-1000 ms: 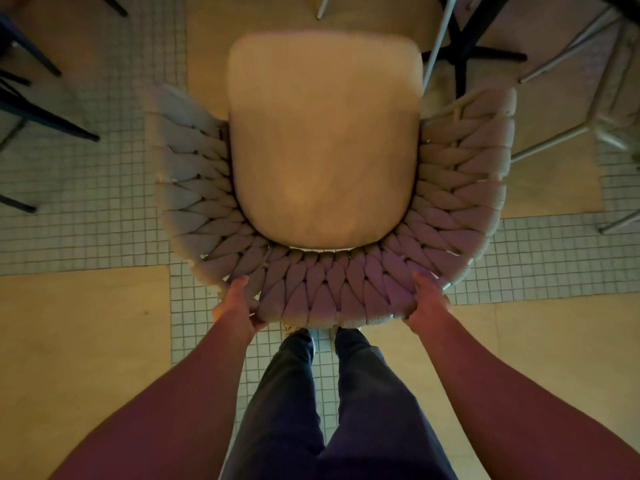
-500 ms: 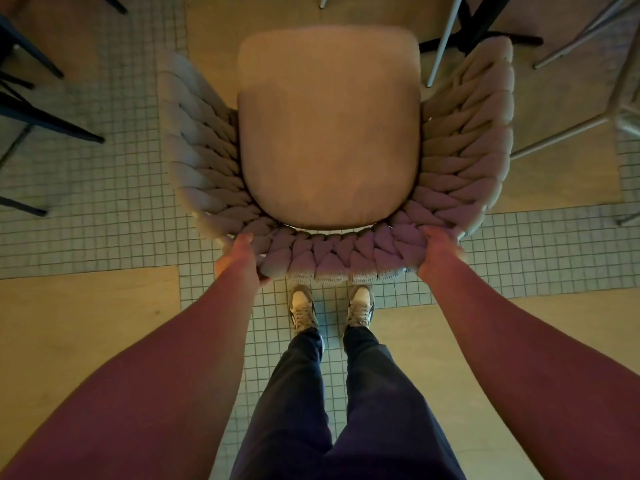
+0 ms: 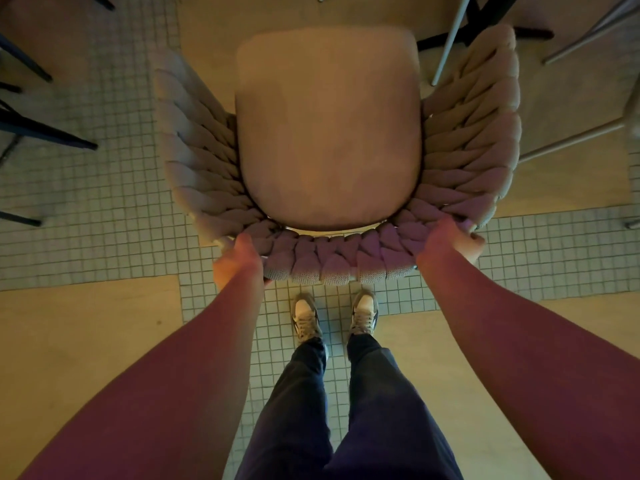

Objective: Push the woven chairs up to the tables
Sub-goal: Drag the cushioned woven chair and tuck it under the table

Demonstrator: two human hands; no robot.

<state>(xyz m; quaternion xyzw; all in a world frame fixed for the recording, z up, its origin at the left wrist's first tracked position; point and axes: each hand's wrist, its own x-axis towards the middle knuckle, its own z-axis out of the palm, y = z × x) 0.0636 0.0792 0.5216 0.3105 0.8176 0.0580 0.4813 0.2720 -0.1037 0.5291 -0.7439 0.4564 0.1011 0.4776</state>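
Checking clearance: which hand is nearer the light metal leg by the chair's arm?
Right. The right hand grips the woven chair back on the side of the light metal leg; the left hand grips the opposite corner.

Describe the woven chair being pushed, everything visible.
The beige woven chair is seen from above, upright on the floor. A smooth, rounded tan seat cushion sits inside a curved back and arms made of thick braided rope-like bands. It straddles small square tiles and plain tan flooring. The left hand grips the rear left of the back rim, and the right hand grips the rear right. A thin pale metal leg and a dark table base stand near its front right arm; contact is unclear.
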